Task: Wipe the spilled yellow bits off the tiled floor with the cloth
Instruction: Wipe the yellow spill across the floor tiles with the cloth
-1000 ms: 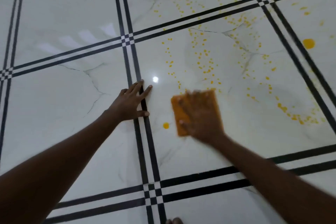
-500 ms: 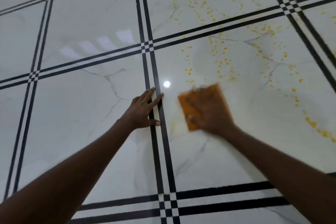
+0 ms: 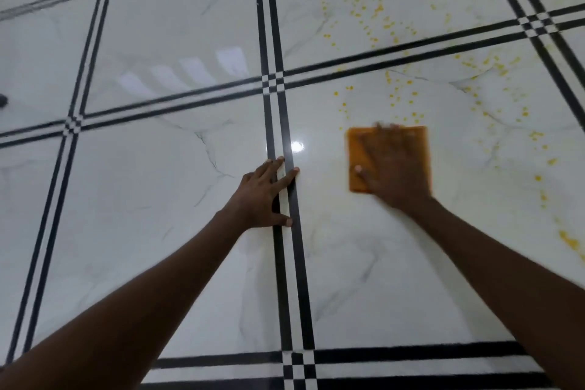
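Observation:
An orange square cloth (image 3: 356, 152) lies flat on the white marble-look tiled floor (image 3: 158, 184). My right hand (image 3: 395, 174) presses down on it with fingers spread and straight, blurred by motion. Yellow bits (image 3: 399, 95) are scattered in curving trails beyond the cloth and off to the right, with more along the right edge (image 3: 568, 241). My left hand (image 3: 264, 196) rests flat on the floor over the black double grout stripe (image 3: 286, 279), fingers straight, holding nothing.
Black double stripes (image 3: 177, 95) cross the floor in a grid. A bright light reflection (image 3: 297, 146) shines between my hands. Window reflections (image 3: 190, 68) show on the far left tile. A small dark object (image 3: 2, 100) sits at the left edge.
My right hand has pushed the cloth forward towards the yellow bits; the single drop near it is gone and a faint smear is left behind. My left hand stays planted. The view shifted left.

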Tool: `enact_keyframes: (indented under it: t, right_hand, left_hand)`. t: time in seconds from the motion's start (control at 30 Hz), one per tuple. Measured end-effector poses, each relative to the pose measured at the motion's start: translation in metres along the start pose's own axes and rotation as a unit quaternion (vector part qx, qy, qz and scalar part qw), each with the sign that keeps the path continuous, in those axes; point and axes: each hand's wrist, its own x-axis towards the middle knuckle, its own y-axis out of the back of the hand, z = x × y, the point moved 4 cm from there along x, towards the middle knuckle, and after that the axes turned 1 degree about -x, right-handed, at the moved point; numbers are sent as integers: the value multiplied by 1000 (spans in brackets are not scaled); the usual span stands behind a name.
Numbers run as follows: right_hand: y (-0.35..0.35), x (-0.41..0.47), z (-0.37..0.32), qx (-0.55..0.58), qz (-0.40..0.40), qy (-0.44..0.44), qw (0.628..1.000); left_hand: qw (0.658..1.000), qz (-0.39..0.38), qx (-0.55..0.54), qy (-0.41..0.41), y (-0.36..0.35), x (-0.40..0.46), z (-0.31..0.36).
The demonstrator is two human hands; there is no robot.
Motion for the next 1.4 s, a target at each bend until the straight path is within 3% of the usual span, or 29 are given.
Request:
enact_keyframes:
  t: [0.07, 0.13, 0.17, 0.23, 0.33, 0.4, 0.47, 0.57, 0.63, 0.73, 0.87, 0.97, 1.07, 1.17, 1.2, 1.3, 1.37, 1.4]
  right_hand:
    - [11, -16, 8, 38, 34, -151, 987]
    - [16, -75, -42, 58, 48, -247, 966]
    - [13, -110, -82, 64, 36, -222, 972]
    - [2, -153, -147, 87, 0, -67, 994]
    - [-7, -87, -133, 64, -36, 154, 985]
    - [-9, -16, -84, 28, -35, 140, 989]
    - [-4, 20, -38, 10, -2, 8, 1000]
    - [8, -33, -55, 33, 16, -131, 991]
    - [6, -108, -114, 42, -14, -100, 994]
    - [-5, -180, -180, 88, -55, 18, 994]
    - [-16, -103, -144, 55, -41, 130, 989]
    - [-15, -36, -66, 26, -24, 26, 999]
    - [4, -59, 10, 13, 13, -101, 995]
    - [24, -154, -6, 27, 45, -308, 950]
    - [23, -189, -38, 47, 35, -326, 944]
    - [13, -242, -112, 104, -11, -143, 984]
    - [10, -229, -75, 86, -25, -39, 995]
    - [12, -215, -37, 70, -6, -28, 997]
  left_hand:
    - [999, 26, -21, 13, 18, 8, 0]
    - [998, 47, -30, 32, 35, 22, -7]
    - [998, 31, -24, 39, 39, 29, -10]
    - [999, -28, 12, 41, 37, 40, -19]
    - [996, -64, 47, 36, 29, 43, -30]
    - [997, -54, 50, 26, 26, 44, -31]
    - [998, -36, 50, 27, 25, 42, -34]
    - [999, -17, 41, 30, 25, 41, -34]
    - [998, -14, 42, 33, 27, 41, -31]
    - [998, -24, 41, 36, 26, 40, -29]
    - [997, -25, 53, 41, 26, 42, -27]
    - [997, -38, 37, 56, 31, 38, -28]
    - [996, -50, -4, 70, 44, 40, -11]
    - [999, 12, -28, 43, 44, 56, 42]
    - [999, 37, -25, 22, 40, 58, 63]
    - [991, 112, 6, -75, 20, 58, 118]
    - [984, 112, 31, -132, 7, 56, 145]
    - [983, 97, 41, -151, 2, 55, 157]
